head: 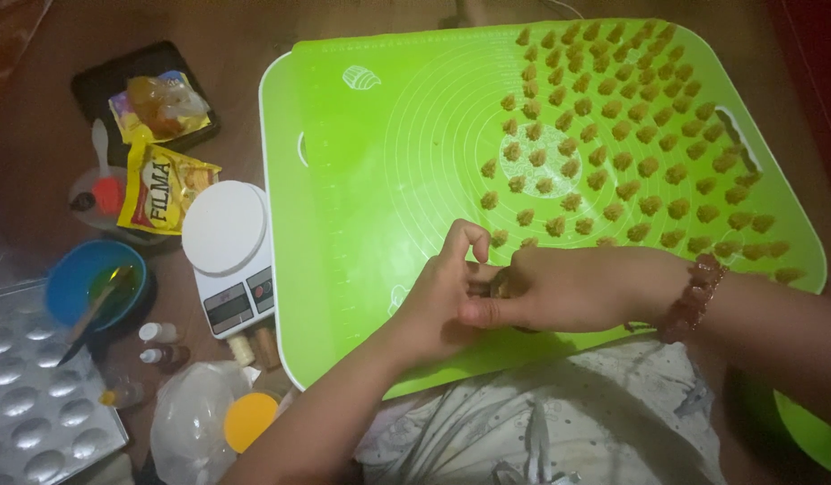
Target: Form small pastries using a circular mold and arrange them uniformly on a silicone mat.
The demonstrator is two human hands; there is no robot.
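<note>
Both hands (514, 292) around dough piece (499, 286)

One view only, from a camera worn on the person's head. It looks steeply down and forward onto the floor-level work area in front of the body. Range is close: the green mat (361, 180) fills the centre and right of the frame, its far edge near the top border. The left hand (442, 292) and right hand (559, 287) sit low in the centre, forearms entering from the bottom edge. The kitchen scale (231, 256) lies left of the mat. No second view exists for overlap.
</note>
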